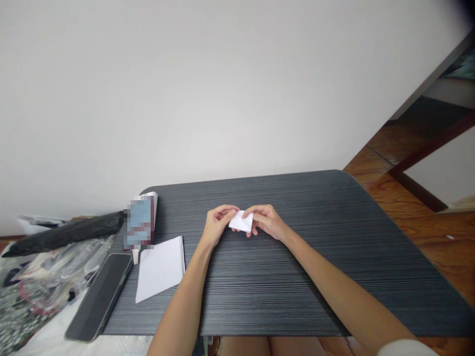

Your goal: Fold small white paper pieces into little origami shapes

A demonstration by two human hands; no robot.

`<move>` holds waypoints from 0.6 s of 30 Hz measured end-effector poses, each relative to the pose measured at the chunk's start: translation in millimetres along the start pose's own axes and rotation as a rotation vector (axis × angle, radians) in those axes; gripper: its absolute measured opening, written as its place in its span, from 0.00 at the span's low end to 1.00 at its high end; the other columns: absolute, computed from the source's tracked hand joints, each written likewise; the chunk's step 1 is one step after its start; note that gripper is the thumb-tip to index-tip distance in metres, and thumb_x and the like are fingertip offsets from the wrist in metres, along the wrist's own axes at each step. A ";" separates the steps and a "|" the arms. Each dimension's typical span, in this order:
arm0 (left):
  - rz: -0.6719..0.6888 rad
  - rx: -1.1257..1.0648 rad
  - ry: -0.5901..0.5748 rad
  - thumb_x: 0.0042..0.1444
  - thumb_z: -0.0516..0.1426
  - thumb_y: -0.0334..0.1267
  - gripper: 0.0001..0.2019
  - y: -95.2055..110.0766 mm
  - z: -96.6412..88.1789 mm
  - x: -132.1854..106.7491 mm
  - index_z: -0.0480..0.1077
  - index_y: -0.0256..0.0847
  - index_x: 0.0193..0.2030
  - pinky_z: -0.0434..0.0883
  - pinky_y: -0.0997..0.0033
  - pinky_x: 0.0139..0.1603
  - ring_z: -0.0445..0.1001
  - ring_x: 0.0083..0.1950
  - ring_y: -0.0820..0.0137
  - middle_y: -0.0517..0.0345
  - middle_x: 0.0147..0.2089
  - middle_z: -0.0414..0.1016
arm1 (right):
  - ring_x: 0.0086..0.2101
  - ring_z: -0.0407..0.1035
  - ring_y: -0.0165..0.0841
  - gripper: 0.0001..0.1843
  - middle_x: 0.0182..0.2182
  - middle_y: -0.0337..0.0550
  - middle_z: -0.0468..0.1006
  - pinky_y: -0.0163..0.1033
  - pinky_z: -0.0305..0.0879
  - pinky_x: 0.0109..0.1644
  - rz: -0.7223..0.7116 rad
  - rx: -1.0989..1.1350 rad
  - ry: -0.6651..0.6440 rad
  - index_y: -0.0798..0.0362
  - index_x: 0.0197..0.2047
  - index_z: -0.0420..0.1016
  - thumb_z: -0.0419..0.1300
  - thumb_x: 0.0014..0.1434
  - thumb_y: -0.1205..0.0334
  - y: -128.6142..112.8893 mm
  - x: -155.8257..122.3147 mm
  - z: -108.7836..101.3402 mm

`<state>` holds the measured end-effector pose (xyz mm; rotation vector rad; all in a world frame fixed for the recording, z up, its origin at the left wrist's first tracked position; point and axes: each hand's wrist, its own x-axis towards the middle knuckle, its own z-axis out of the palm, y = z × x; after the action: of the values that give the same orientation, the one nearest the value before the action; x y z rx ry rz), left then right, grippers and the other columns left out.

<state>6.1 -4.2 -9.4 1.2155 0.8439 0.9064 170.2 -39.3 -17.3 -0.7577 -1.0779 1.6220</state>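
your left hand [215, 226] and right hand [272, 223] both pinching a little paper [240, 223], folded maybe, paper stack [159, 272] at its 8 o'clock

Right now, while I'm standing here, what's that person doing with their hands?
A person is holding a small white piece of paper between both hands, over a dark table. The left hand pinches one side of it, and the right hand has the other. Over to the left, some bigger white sheets lie in a pile on the table, and a dark phone lies at the table's left edge.
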 end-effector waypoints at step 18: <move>0.012 0.214 -0.078 0.51 0.54 0.44 0.13 0.1 4.2 -1.3 0.67 0.34 0.27 0.62 0.77 0.16 0.68 0.17 0.73 0.59 0.17 0.70 | 0.17 0.67 0.26 0.13 0.21 0.39 0.74 0.28 0.57 0.15 0.000 -0.283 0.100 0.56 0.37 0.66 0.58 0.50 0.58 7.6 3.8 -2.3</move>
<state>9.4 -7.0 -8.5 1.4336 0.8882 0.7878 168.1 -35.8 -25.1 -1.0130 -1.2492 1.4310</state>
